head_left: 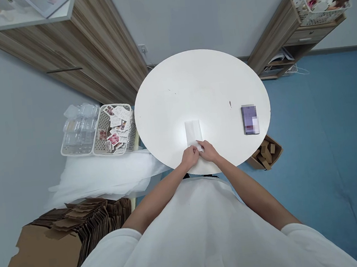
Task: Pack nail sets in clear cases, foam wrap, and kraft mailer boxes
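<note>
A flat white strip of thin wrapping sheet (192, 131), folded lengthwise, lies on the white oval table (201, 80) near its front edge. At the strip's near end, the fingers of my left hand (190, 156) are pinched together on its left corner. My right hand (208, 150) grips the right side of that same end, its index finger stretched over the sheet. A small white bit of the sheet shows between the two hands. My fingers partly hide this end, so I cannot tell whether anything is wrapped in it.
A phone (250, 119) lies at the table's right. To the left are a basket of printed cards (114, 129), a basket of clear plastic boxes (81, 131), white sheets (106, 173) and stacked flat cardboard boxes (50, 249). A carton of small boxes (265, 154) sits below right.
</note>
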### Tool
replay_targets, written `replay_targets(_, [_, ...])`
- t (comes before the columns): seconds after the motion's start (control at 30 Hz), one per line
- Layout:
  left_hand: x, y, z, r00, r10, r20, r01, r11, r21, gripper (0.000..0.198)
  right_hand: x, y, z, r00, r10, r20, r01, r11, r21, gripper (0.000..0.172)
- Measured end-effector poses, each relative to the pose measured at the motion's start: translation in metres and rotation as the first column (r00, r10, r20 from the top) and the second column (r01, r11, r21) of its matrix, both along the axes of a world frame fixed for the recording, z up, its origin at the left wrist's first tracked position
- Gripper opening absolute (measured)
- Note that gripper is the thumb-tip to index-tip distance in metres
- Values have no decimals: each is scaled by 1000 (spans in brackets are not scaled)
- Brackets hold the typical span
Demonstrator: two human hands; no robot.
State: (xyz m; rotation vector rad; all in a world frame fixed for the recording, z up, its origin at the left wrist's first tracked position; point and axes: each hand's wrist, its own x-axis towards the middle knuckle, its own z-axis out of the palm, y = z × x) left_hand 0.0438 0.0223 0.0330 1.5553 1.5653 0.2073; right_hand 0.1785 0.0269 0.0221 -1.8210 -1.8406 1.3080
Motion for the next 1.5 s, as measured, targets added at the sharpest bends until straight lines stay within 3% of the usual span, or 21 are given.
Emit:
replay_targets(0.1, [0, -9, 1, 999, -34, 21, 33, 998, 57, 28, 0, 3, -1, 994, -79, -74, 78, 997, -25, 41])
replay_targets(0.2, [-4, -14, 3, 993, -119, 22, 117, 988, 96, 29, -4, 4, -4, 988, -151, -41, 151, 988, 2, 35])
replay_targets(0.3, [-12, -11, 2, 992, -124, 9, 120, 977, 177, 28, -7, 4, -10, 986, -165, -10, 165, 986, 33, 33])
replay_targets(0.37, [-18, -4, 0, 991, -133, -28, 135, 952, 276, 31, -7, 4, -13, 988, -154, -22, 155, 987, 51, 32])
replay_targets(0.5, [-23, 5, -8, 941, -295, -165, 336, 867, 367, 45, -4, 0, -14, 990, -141, -31, 142, 988, 56, 38])
replay_targets(0.63, [-21, 3, -15, 914, -328, -238, 397, 840, 369, 48, 3, -7, -5, 1000, -3, 23, -1, 989, 151, 45])
replay_targets(0.77, [-22, 2, -18, 907, -347, -237, 413, 840, 353, 50, 13, -9, 4, 953, 217, 212, -273, 917, 290, 61])
replay_targets(0.87, [-23, 7, -16, 917, -342, -205, 394, 859, 328, 54, 18, -4, 3, 868, 396, 300, -472, 846, 248, 83])
replay_targets(0.97, [-24, 14, -13, 936, -316, -153, 349, 890, 295, 62, 19, 3, -1, 822, 472, 319, -538, 826, 165, 87])
replay_targets(1.1, [-29, 17, -4, 931, -358, -75, 365, 901, 233, 59, 21, 2, 2, 830, 496, 256, -541, 828, 149, 80])
replay_targets(1.3, [-40, -5, 4, 930, -356, 86, 350, 934, 76, 37, 29, -24, 17, 830, 553, 68, -557, 826, 85, 60])
replay_targets(1.4, [-42, -11, 0, 947, -265, 180, 260, 964, 51, 35, 29, -24, 23, 857, 514, -12, -513, 857, 48, 46])
replay_targets(1.5, [-43, -10, -5, 963, -53, 263, 48, 999, 24, 40, 27, -13, 27, 891, 446, -81, -450, 892, -39, 27])
